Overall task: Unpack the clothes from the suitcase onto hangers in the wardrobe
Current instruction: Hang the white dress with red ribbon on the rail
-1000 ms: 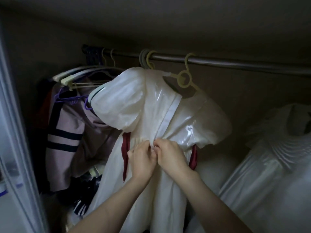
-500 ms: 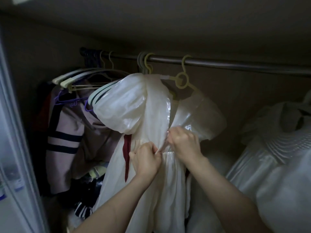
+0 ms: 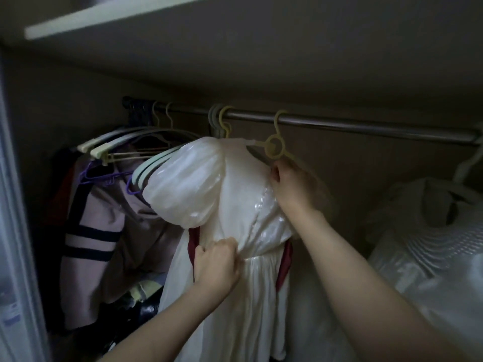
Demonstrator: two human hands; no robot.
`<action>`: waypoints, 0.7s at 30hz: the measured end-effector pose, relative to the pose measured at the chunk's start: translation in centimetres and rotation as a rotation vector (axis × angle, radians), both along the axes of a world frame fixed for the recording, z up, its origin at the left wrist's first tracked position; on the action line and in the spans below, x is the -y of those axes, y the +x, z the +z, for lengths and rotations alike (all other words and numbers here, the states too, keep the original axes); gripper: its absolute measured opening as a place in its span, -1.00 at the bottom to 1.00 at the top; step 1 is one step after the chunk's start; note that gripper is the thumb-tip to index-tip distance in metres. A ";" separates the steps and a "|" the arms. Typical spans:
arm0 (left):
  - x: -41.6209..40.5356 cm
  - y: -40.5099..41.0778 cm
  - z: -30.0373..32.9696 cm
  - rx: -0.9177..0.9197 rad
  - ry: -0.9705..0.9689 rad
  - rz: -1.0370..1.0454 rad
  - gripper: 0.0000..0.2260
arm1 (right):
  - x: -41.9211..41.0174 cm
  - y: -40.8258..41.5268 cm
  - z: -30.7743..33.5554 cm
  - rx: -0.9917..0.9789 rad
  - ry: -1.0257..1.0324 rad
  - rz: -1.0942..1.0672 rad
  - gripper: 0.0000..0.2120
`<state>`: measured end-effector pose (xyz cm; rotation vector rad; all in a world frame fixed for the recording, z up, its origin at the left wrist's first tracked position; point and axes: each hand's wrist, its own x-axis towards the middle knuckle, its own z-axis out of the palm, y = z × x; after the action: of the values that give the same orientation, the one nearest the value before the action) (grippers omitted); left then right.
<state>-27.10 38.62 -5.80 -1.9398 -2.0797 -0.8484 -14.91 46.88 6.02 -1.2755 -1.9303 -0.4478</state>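
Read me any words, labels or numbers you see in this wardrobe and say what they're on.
No text can be read.
Blue marks on the translucent panel at the left edge: too blurred to read.
The shiny white puff-sleeved dress and the pale yellow plastic hanger: no writing visible.

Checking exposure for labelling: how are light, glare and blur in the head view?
Head view: dim overall, wardrobe corners near black; specular glare on the white satin dress; clothes rail bows from wide-angle distortion; left hand and right hand slightly soft; left edge blurred.
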 end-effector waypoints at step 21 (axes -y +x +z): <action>-4.9 -7.3 13.7 0.440 0.127 -0.237 -0.58 | -10.8 6.2 3.0 -0.320 -0.459 0.111 -0.77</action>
<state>-34.43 43.49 7.93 -2.1051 -1.9601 -1.5396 -8.75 57.69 9.00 -1.4090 -1.8698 0.2616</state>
